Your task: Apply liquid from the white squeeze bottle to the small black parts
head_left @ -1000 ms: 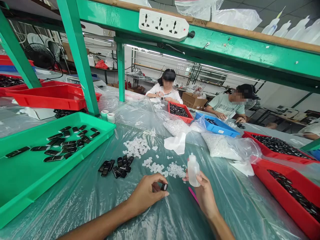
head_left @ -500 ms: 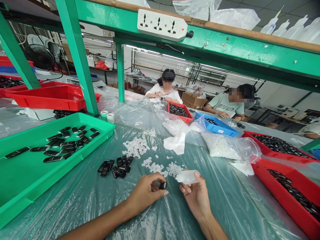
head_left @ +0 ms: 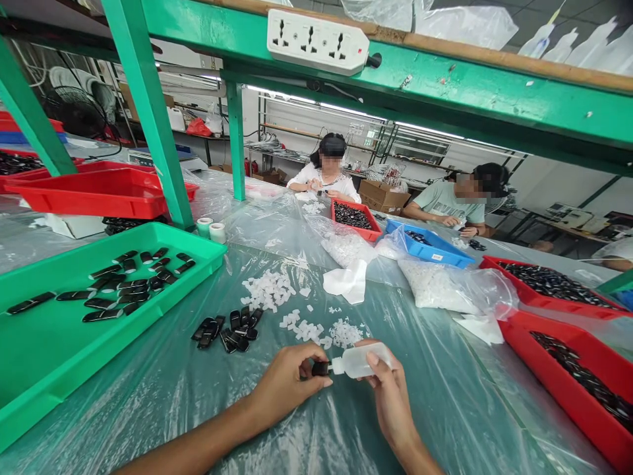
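Left hand (head_left: pixel 289 386) is closed in a pinch on a small black piece (head_left: pixel 322 368), gripped between thumb and fingertips low over the bench (head_left: pixel 321 442), at about 6 o'clock in my view. My right hand (head_left: pixel 390 399) is wrapped round a white squeeze bottle (head_left: pixel 360 361), thumb on top. The bottle lies nearly level, its nozzle pointing to 9 o'clock and meeting the black piece; whether the tip touches it I cannot tell. At 11 o'clock from my left hand, near but apart, sits a loose heap of black parts (head_left: pixel 230 328) on the plastic sheet. At 12 o'clock from the bottle, close by, lie scattered white bits (head_left: pixel 341 333). A green tray (head_left: pixel 44 369) with more dark parts fills the 9 o'clock side, and a red tray (head_left: pixel 517 333) of black parts sits at 3 o'clock. A clear bag (head_left: pixel 435 287) of white bits rests at 1 o'clock. Two people work at the far end, toward 12 and 1 o'clock.
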`<state>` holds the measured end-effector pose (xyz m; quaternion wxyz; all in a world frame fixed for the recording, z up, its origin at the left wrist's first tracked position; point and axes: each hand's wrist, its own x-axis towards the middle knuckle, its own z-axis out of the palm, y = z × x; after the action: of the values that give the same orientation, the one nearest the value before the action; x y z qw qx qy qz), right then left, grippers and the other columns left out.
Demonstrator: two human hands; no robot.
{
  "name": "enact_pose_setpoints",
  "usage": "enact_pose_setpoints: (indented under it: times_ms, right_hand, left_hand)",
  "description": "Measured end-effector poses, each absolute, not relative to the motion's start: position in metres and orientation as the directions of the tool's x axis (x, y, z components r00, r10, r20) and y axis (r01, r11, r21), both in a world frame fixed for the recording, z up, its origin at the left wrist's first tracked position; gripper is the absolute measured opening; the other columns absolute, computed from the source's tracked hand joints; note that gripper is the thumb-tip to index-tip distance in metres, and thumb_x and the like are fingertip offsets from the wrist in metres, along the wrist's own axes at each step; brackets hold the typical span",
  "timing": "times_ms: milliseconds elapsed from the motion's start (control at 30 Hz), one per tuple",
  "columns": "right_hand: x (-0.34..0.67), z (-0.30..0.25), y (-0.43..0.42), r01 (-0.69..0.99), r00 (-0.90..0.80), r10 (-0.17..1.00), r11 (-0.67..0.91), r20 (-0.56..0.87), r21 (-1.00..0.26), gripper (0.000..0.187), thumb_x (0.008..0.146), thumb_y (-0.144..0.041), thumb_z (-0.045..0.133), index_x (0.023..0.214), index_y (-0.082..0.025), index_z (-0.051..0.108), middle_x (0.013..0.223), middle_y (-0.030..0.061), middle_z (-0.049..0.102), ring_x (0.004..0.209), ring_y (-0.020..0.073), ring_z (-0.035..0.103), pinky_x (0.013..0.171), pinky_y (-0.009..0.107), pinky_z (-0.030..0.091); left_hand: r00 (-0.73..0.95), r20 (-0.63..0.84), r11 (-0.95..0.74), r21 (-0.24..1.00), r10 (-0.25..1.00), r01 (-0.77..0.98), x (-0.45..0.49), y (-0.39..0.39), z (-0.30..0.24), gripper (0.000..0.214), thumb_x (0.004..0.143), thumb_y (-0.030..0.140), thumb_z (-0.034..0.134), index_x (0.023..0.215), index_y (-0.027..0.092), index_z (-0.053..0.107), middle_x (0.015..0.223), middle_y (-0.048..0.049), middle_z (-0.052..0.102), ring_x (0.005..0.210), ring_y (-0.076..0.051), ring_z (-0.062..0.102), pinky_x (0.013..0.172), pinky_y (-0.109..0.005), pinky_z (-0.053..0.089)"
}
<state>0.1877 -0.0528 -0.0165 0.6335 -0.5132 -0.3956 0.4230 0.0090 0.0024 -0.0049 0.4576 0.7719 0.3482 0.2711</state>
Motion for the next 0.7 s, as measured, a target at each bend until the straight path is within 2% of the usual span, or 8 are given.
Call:
enact_pose_setpoints:
  times_ms: [133,233,700]
  right_hand:
    - [0.186,-0.013,-0.061,0.07,0.335,0.921,0.186,0.199,-0.98,0.025,0.074,-0.041,0.061,0.086,-0.02,0.061,0.071,0.0009,0.058,0.064,0.0149,0.051,0.057,0.022,0.039]
    - [0.184,-0.01,-0.065,0.149,0.335,0.911,0.201,0.241,-0.968,0.025,0.074,-0.041,0.061,0.087,-0.019,0.061,0.075,0.0022,0.059,0.066,0.0168,0.052,0.058,0.024,0.041]
    - [0.183,-0.011,-0.066,0.21,0.338,0.898,0.22,0.282,-0.953,0.024,0.076,-0.04,0.059,0.089,-0.019,0.06,0.078,0.0037,0.058,0.066,0.0172,0.052,0.058,0.025,0.041]
  left_hand:
    - [0.612,0.112,-0.368,0.877,0.783,0.31,0.01,0.003,-0.005,0.013,0.074,0.029,0.064,0.083,0.019,0.061,0.077,0.0003,0.063,0.065,-0.014,0.056,0.056,-0.02,0.038]
    - [0.605,0.115,-0.369,0.874,0.788,0.315,0.01,0.003,-0.005,0.013,0.075,0.029,0.064,0.082,0.019,0.061,0.076,0.0008,0.063,0.064,-0.014,0.056,0.055,-0.02,0.037]
    - [0.596,0.117,-0.371,0.871,0.794,0.323,0.01,0.003,-0.004,0.013,0.074,0.029,0.064,0.082,0.019,0.061,0.077,0.001,0.062,0.065,-0.014,0.055,0.054,-0.019,0.036]
